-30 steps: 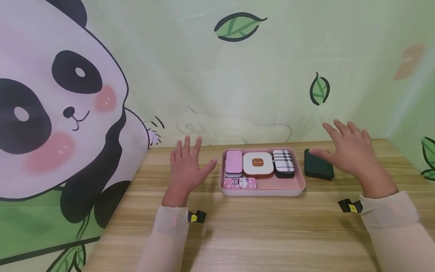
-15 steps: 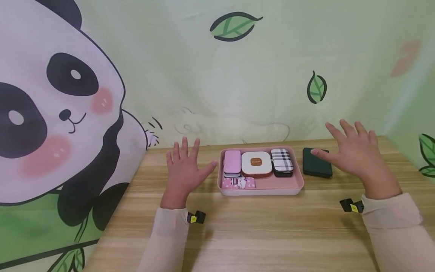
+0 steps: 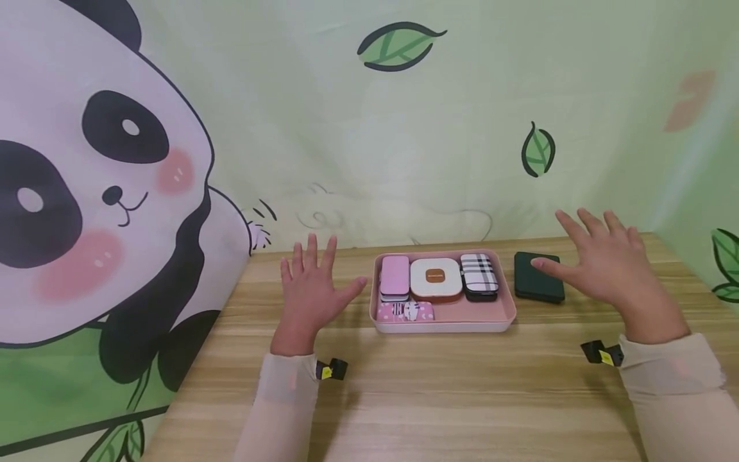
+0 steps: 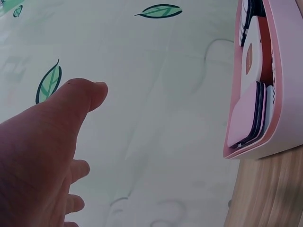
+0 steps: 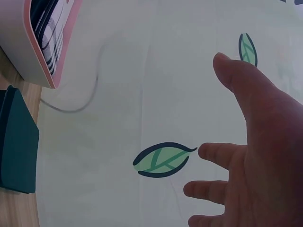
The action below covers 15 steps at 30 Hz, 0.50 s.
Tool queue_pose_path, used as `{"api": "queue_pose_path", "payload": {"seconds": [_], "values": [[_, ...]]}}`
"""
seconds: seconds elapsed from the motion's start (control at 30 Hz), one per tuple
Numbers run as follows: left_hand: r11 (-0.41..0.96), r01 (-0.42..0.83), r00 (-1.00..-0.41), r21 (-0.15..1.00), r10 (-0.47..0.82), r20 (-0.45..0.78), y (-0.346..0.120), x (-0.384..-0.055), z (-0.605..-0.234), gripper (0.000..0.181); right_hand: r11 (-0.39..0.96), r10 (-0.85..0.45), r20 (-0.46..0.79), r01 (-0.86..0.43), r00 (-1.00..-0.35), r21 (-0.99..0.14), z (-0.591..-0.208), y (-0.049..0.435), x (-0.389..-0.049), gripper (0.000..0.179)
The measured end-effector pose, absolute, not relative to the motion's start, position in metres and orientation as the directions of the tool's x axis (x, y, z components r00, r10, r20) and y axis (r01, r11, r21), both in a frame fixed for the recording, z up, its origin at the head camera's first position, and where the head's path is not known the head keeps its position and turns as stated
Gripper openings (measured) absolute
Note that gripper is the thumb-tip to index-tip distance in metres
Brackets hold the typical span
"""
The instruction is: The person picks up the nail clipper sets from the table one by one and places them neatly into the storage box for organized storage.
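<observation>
My left hand (image 3: pixel 312 295), fingers spread, hovers left of a pink tray (image 3: pixel 450 326) and holds nothing. On the other side my right hand (image 3: pixel 612 273) is also spread, its thumb overlapping a dark green flat case (image 3: pixel 528 276) in the head view. The right wrist view shows this hand apart from the green case (image 5: pixel 19 142). Inside the tray lie a pink case (image 3: pixel 395 274), a white square case (image 3: pixel 437 273) with a brown label, a plaid case (image 3: pixel 479 273) and a pink patterned item (image 3: pixel 407 311) in front. In the left wrist view the pink case (image 4: pixel 244 118) appears as a stack of layers.
The wooden table (image 3: pixel 433 398) ends at a pale green curtain (image 3: pixel 462 128) printed with leaves. A large printed panda (image 3: pixel 144 192) covers the curtain on the left. A small black device (image 3: pixel 331 369) sits at the left wrist, another device (image 3: pixel 602 353) at the right.
The head view has shifted slightly. My right hand has moved a little right and down; my left hand has drifted slightly left. Tray and cases stay as they were.
</observation>
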<state>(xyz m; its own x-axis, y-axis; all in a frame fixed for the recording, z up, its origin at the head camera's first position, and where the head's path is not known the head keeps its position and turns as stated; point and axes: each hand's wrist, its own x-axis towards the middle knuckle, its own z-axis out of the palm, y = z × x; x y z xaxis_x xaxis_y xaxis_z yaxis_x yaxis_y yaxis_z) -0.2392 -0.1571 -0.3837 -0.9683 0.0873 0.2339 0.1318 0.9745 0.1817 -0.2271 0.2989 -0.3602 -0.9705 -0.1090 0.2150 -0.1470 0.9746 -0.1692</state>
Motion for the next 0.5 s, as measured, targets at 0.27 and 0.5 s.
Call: {"api": "queue_pose_path", "payload": {"seconds": [0.27, 0.5], "values": [[0.972, 0.141, -0.969, 0.187, 0.097, 0.226, -0.1582, -0.2366, -0.3829, 0.098, 0.975, -0.094, 0.209, -0.132, -0.973, -0.179, -0.3604, 0.3007, -0.2261, 0.109], [0.97, 0.142, -0.971, 0.197, 0.098, 0.22, -0.16, -0.2362, -0.382, 0.098, 0.974, -0.102, 0.213, -0.141, -0.972, -0.177, -0.3605, 0.3025, -0.2256, 0.107]]}}
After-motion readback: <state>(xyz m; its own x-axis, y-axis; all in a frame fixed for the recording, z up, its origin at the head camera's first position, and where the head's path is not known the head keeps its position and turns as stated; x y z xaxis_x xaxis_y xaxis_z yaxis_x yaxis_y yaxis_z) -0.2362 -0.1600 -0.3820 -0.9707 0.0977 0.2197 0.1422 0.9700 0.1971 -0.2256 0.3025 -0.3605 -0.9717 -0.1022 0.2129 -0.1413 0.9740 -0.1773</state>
